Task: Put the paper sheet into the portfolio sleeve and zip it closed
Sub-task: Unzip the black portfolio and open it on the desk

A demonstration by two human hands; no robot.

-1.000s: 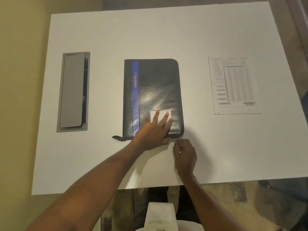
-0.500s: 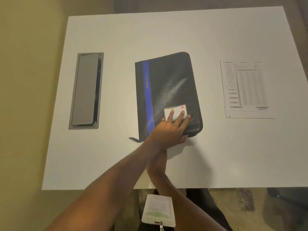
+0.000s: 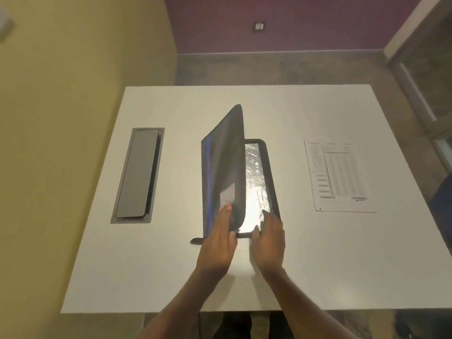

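Note:
The black portfolio [image 3: 223,157] with a blue stripe lies at the middle of the white table [image 3: 305,265], its front cover raised nearly upright. My left hand [image 3: 217,241] grips the lower edge of that cover, near a small card window. Shiny clear plastic sleeves [image 3: 255,182] show inside on the right half. My right hand [image 3: 269,238] rests on the lower right corner of the portfolio's base, pressing on it. The printed paper sheet [image 3: 337,174] lies flat on the table to the right, well apart from both hands.
A grey rectangular cable hatch [image 3: 138,174] is set into the table at the left. The zipper pull tab [image 3: 197,240] sticks out at the portfolio's lower left. Floor and walls lie beyond the table's far edge.
The portfolio was shut flat under my left hand; now its cover is lifted open to the left. My right hand has come out from under the left arm onto the base. The camera has tilted up.

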